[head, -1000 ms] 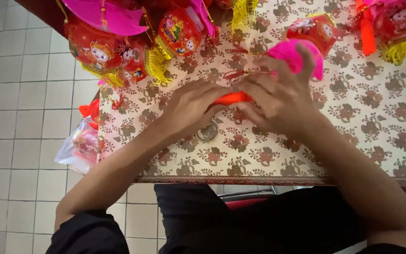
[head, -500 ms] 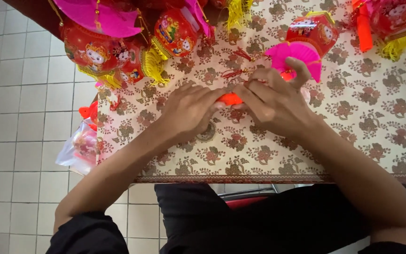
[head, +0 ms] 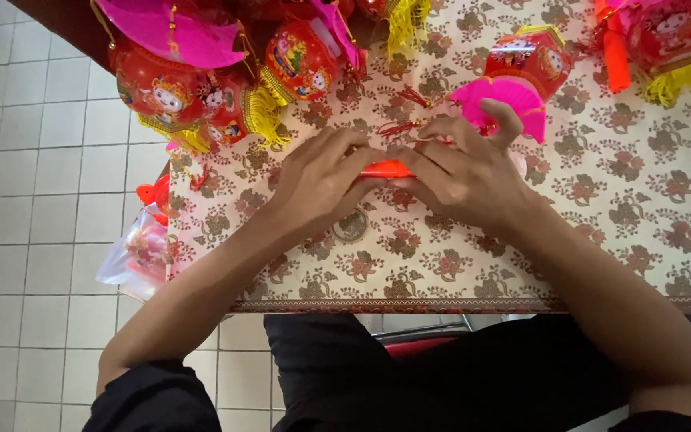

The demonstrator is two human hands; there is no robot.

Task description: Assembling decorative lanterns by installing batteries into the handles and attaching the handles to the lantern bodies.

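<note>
Currently, the table (head: 617, 208) carries finished red lanterns (head: 177, 88). Left hand (head: 321, 180) and right hand (head: 461, 172) meet, both clamped on an orange stick (head: 385, 169). Assembly appears unfinished; a pink fan piece (head: 497, 100) lies just beyond.

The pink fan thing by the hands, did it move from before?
Yes. The pink fan piece was raised over the right hand earlier; now it lies lower and flatter on the patterned tablecloth, just below the red lantern.

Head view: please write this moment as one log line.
left hand: grips orange piece | right hand: grips same piece | surface: floral tablecloth | nearby: pink fan
</note>
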